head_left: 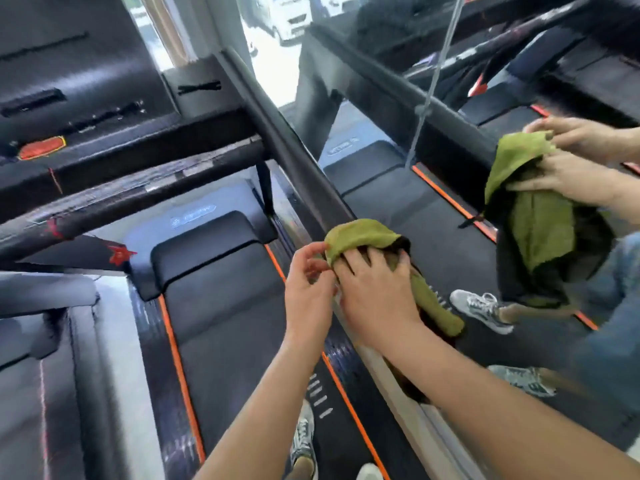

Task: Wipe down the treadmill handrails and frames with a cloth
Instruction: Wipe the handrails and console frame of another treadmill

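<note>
Head view. Green cloth [360, 235] lay draped over the right handrail [284, 147], its loose tail hanging down on the mirror [519, 81] side. Right hand [377, 289] pressed it onto the rail, fingers spread; left hand [308, 289], just beside, had curled fingers that appeared to pinch the cloth's near edge. Likely faults: the cloth could bunch or slide off the rounded rail under uneven pressure; the hanging tail could drag without cleaning; knuckles could strike the glass, the rail running close beside it
</note>
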A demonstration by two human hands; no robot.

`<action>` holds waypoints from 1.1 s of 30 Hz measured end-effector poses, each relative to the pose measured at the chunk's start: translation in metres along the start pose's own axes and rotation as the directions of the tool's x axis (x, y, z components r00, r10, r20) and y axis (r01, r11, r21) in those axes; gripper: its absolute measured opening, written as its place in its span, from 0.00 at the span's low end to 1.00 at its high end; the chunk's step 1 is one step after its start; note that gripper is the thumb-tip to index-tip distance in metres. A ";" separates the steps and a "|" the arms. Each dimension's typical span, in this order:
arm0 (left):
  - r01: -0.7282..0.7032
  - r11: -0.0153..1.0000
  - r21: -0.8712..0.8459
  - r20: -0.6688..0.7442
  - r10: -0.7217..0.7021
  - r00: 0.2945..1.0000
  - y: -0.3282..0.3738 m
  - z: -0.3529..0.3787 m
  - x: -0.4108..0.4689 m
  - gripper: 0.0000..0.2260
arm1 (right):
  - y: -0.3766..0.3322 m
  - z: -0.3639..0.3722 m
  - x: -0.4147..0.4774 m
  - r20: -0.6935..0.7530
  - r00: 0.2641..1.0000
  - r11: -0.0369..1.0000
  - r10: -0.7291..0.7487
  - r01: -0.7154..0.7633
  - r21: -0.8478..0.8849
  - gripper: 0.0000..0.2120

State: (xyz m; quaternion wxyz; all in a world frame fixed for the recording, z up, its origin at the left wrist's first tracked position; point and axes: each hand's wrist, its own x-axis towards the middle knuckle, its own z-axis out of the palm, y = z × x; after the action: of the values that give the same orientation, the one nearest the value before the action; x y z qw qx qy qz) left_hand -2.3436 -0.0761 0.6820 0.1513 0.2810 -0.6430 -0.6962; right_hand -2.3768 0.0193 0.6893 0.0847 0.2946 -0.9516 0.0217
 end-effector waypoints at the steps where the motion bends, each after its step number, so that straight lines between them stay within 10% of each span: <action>1: 0.090 0.991 -0.096 0.009 -0.090 0.996 -0.004 -0.004 0.002 0.18 | -0.006 0.000 0.016 0.025 0.999 0.999 -0.042 0.042 -0.029 0.20; 8: 0.384 0.728 -0.568 0.128 -0.383 0.915 -0.006 -0.044 0.051 0.18 | -0.054 -0.012 0.114 0.404 0.850 0.934 -0.337 0.248 0.257 0.16; 11: 0.432 0.758 -0.489 0.268 -0.340 0.901 -0.010 -0.049 0.060 0.23 | -0.051 -0.025 0.116 0.276 0.937 0.853 -0.216 0.044 0.520 0.10; 14: 0.431 0.822 -0.372 0.311 -0.327 0.892 -0.016 -0.026 0.067 0.26 | -0.039 -0.018 0.114 -0.079 0.997 0.935 0.010 0.018 0.355 0.20; 19: 0.402 0.835 -0.376 0.211 -0.345 0.915 -0.022 0.007 0.103 0.35 | -0.038 0.010 0.158 0.305 0.918 0.968 0.252 -0.241 -0.075 0.45; 30: 0.313 0.916 -0.252 0.075 -0.304 0.950 0.004 -0.013 0.248 0.23 | -0.044 0.034 0.297 0.216 0.966 0.956 0.145 -0.193 0.221 0.35; 33: 0.278 0.960 0.015 0.054 -0.279 0.959 0.010 -0.021 0.222 0.24 | -0.037 0.032 0.270 0.219 0.967 0.953 0.129 -0.182 0.243 0.32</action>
State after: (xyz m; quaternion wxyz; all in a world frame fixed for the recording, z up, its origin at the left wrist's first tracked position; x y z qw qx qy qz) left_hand -2.5094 -0.2209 0.6476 0.0329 0.3498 -0.6036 -0.7157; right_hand -2.5797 -0.1642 0.7043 -0.0533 0.2276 -0.9644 0.1234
